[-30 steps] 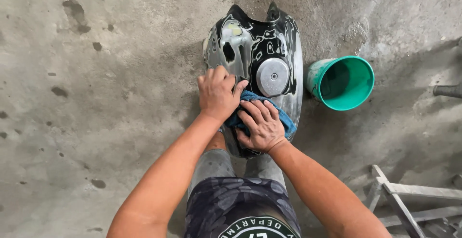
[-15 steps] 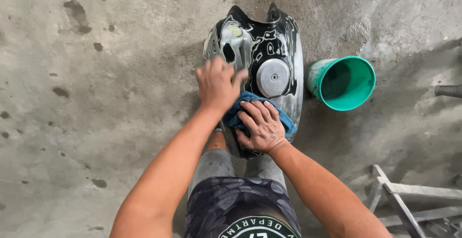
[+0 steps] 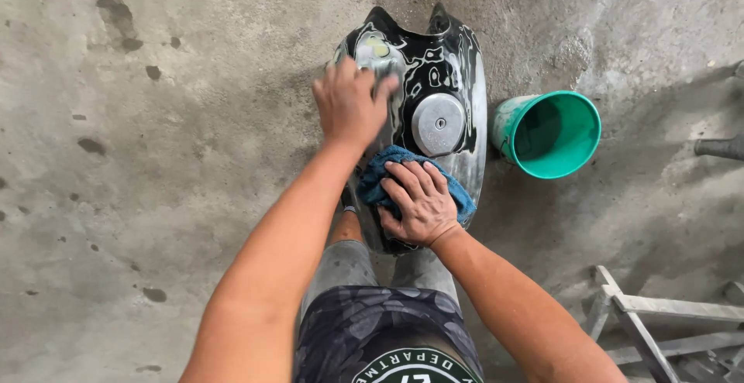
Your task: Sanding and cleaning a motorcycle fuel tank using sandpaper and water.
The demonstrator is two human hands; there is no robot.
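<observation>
A glossy black motorcycle fuel tank (image 3: 453, 65) with a round silver cap (image 3: 438, 123) stands on the concrete floor in front of my knees. My left hand (image 3: 350, 104) lies on the tank's upper left side, fingers spread toward a pale patch there; whether it holds anything I cannot tell. My right hand (image 3: 418, 201) presses flat on a blue cloth (image 3: 380, 174) that rests on the near end of the tank.
A green plastic bucket (image 3: 552, 137) lies tilted on the floor just right of the tank. A grey metal frame (image 3: 659, 321) sits at the lower right. A dark pipe end (image 3: 721, 147) shows at the right edge. The floor is stained concrete.
My left hand has slid up the tank's left side, away from me. My right hand has stayed on the blue cloth.
</observation>
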